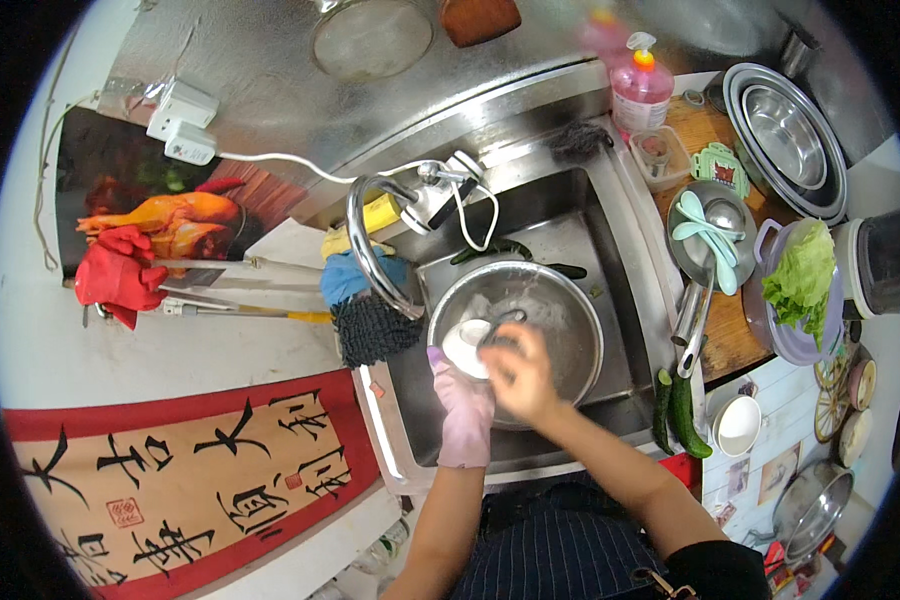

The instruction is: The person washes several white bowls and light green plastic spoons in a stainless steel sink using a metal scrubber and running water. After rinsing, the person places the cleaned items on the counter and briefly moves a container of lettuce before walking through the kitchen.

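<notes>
My left hand, in a pink rubber glove, holds a small white bowl over the left part of a large metal basin. My bare right hand is at the bowl's right side, blurred, with something dark partly hidden at its fingers; what it is cannot be told. Whitish suds and water lie in the basin, which stands in a steel sink. A chrome faucet arches down left of the basin. Behind the basin, cucumbers lie on the sink's floor.
Right of the sink are cucumbers, a pan with spoons, a purple colander with lettuce, nested metal bowls and a pink soap bottle. A dark textured cloth hangs at the left rim. A white cable runs to the faucet.
</notes>
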{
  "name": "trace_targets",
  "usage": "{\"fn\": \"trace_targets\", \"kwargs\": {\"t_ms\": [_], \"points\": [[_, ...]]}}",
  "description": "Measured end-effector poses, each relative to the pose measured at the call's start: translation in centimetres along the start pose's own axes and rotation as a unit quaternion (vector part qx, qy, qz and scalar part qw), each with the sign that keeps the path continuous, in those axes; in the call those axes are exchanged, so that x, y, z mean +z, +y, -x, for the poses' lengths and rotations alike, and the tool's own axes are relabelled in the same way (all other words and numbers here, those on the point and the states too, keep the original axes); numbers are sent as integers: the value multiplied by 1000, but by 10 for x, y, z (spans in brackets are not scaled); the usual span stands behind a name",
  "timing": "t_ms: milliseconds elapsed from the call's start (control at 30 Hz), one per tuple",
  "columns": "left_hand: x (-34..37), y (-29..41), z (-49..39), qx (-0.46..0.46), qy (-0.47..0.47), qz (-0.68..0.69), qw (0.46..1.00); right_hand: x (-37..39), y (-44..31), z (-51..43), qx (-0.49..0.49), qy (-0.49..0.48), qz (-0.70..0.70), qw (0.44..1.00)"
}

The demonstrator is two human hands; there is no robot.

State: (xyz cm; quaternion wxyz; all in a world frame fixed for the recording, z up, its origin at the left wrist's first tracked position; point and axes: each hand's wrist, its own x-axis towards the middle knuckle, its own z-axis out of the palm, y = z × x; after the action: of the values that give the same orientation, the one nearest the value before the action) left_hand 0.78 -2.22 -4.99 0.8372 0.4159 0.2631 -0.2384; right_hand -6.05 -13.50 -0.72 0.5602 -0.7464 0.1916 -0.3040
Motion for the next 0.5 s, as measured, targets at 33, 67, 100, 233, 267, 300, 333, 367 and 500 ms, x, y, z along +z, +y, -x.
{"fn": "trace_targets", "kwargs": {"t_ms": [33, 67, 100, 233, 267, 300, 333, 367, 500], "points": [[5, -1, 4, 3, 2, 53, 999, 1, -4, 0, 82, 39, -13, 996], [10, -1, 7, 9, 18, 49, 999, 0, -3, -1, 74, 61, 4, 995], [15, 3, 8, 14, 30, 15, 999, -1, -3, 2, 4, 12, 10, 1000], [20, 11, 16, -46, 6, 32, 998, 0, 13, 27, -71, -37, 10, 997], [21, 13, 17, -24, 10, 34, 999, 1, 25, 30, -11, -23, 20, 999], [22, 13, 19, -21, 48, 57, 997, 0, 41, 29, 37, 5, 27, 999], [24, 13, 20, -5, 52, 42, 998, -2, 62, 23, 99, 4, -3, 995], [25, 13, 22, -1, 60, 16, 998, -4, 81, 25, 89, -17, 61, 994], [29, 12, 28, -10, 102, 27, 994, 13, 142, 50, 171, -27, 227, 959]]}}
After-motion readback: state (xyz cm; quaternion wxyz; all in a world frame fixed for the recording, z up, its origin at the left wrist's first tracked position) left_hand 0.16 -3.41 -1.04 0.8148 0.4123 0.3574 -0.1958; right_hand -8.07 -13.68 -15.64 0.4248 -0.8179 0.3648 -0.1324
